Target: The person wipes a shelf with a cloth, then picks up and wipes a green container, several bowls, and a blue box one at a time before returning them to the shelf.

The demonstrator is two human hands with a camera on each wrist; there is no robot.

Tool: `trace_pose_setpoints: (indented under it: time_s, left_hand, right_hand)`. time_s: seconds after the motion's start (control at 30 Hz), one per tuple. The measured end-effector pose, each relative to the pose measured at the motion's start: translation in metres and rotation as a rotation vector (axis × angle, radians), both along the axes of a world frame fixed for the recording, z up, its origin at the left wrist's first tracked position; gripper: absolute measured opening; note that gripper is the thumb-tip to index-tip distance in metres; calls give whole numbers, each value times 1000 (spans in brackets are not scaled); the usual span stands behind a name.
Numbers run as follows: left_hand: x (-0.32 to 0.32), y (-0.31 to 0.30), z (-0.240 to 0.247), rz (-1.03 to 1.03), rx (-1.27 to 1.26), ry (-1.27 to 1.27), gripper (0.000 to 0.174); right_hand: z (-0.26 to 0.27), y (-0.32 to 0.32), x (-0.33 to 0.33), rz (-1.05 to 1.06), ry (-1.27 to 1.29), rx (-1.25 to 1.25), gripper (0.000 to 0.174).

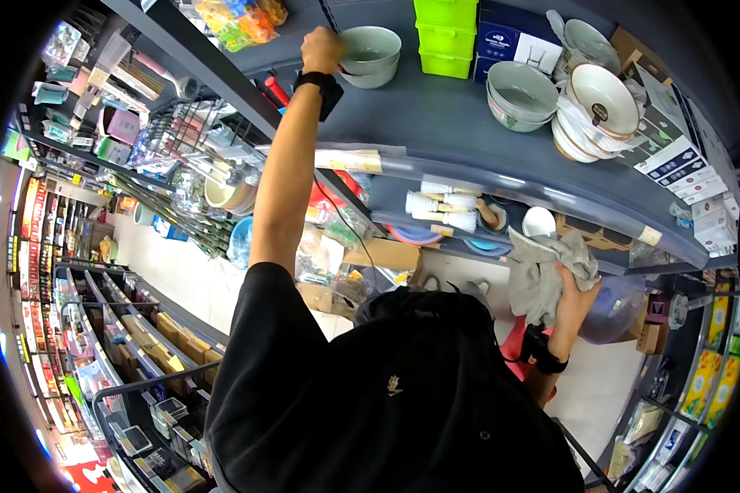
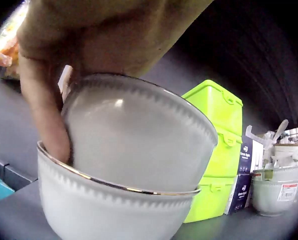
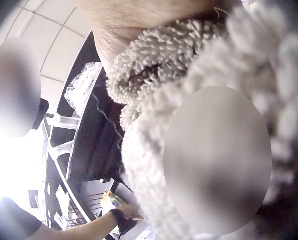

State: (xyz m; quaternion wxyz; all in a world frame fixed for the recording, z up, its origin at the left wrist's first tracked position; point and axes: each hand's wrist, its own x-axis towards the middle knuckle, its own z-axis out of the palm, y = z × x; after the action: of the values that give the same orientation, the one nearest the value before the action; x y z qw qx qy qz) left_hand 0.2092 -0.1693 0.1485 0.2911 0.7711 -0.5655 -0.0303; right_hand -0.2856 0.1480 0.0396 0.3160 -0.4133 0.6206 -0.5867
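"Gray shop shelving [image 1: 436, 111] is seen; where is the upper gray-green bowl [image 2: 139, 135] held?"

"Tilted inside a matching lower bowl [image 2: 109, 212], beside stacked lime-green boxes [image 1: 446, 39]; its wall is pinched by the fingers of the left hand [image 1: 321, 51]."

"And by the right hand [image 1: 575, 297]?"

"A gray terry cloth [image 1: 538, 275] is gripped in front of the shelving; the fingers are largely hidden, so their exact spread cannot be told."
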Motion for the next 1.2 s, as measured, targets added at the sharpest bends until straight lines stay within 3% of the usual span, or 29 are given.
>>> trace_pose_setpoints:
  time_s: [0.07, 0.17, 0.43, 0.67, 0.87, 0.9, 0.93, 1.03, 1.1, 1.17, 1.2]
  left_hand:
    - [-4, -4, 3, 57, -133, -206, 34]
    - [-9, -5, -2, 91, -151, -278, 33]
    - [5, -3, -18, 43, -150, -164, 30]
    - [-6, 8, -22, 148, -122, 16, 30]
    - [-5, 8, -27, 108, -120, -22, 31]
    - [-5, 11, -29, 97, -172, -34, 32]
    - [-6, 13, -31, 87, -224, -47, 34]
    - [-33, 33, -32, 139, -319, -131, 38]
    - [-75, 60, -25, 0, -683, -257, 30]
    - [-150, 106, -18, -448, -441, 488, 23]
    - [-189, 139, -7, -587, -278, 721, 24]
  right_hand:
    - [-7, -3, 7, 74, -32, -13, 37]
    - [-5, 2, 13, -7, 5, 74, 35]
    - [1, 1, 19, 30, -69, 32, 37]
    - [2, -1, 13, 87, -25, 34, 38]
    - [-1, -1, 19, 21, -21, 53, 46]
    - [-2, -1, 18, -44, -25, 48, 50]
    - [5, 0, 14, 38, -56, 89, 56]
    - [-1, 1, 4, -50, -54, 110, 57]
    - [-1, -1, -2, -48, -25, 81, 53]
    - [8, -6, -1, 3, -242, 21, 51]
    - [12, -11, 0, 14, -296, -12, 51]
